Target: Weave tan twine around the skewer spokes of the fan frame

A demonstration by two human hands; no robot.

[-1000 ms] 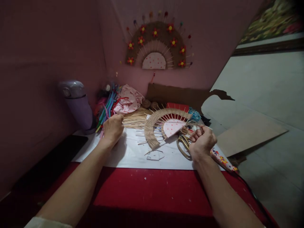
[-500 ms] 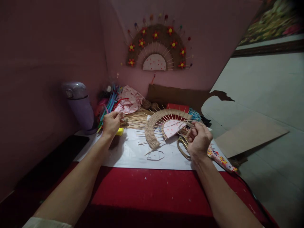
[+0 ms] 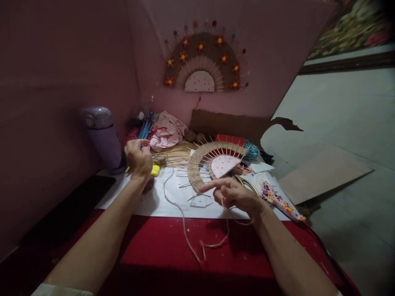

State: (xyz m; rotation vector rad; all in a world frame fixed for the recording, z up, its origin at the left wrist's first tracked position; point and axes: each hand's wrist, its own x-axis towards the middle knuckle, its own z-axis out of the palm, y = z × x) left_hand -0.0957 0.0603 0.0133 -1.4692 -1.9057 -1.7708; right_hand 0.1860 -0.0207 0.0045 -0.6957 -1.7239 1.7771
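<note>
My right hand is closed round a length of twine, its index finger stretched toward the lower end of a half-round woven piece. The twine loops down over the red cloth and runs back up to a small twine bundle. Beside that bundle, my left hand is raised with curled fingers; what they hold, if anything, is hidden. The woven piece has thin sticks radiating through it and a pink dotted half-disc at its centre. Gold-handled scissors lie partly behind my right hand.
A purple bottle stands left, near a dark flat object. Thin sticks, pink cloth and blue yarn lie at the back. A flowered glue gun rests right. A finished fan-shaped decoration hangs on the wall.
My right hand has moved left and down from above the scissors, and slack twine now trails over the red cloth. My left hand has shifted slightly left, baring the twine bundle.
</note>
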